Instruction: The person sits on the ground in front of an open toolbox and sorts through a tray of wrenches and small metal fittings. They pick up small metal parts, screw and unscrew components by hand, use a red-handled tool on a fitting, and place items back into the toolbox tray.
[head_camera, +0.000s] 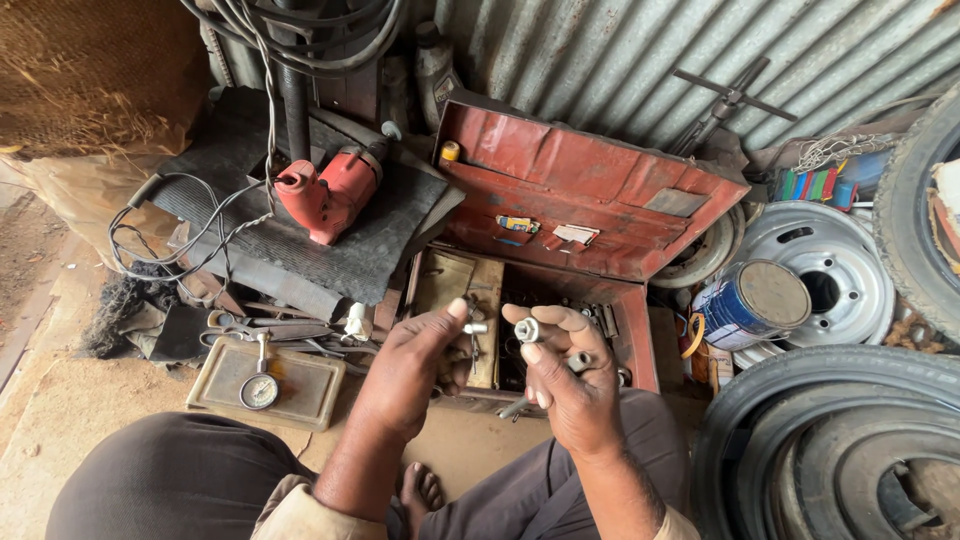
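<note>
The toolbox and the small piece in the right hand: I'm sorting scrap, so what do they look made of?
The toolbox looks like sheet steel, painted red, matte; the paint is worn and dented with dark rusty patches. The small socket at the right hand fingertips looks like bright plated steel, judging by its silvery shine, though it is small.

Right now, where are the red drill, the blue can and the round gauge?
red drill (328, 195), head view, on its red body.
blue can (735, 312), head view, on its blue side.
round gauge (259, 391), head view, on its dial face.
</note>
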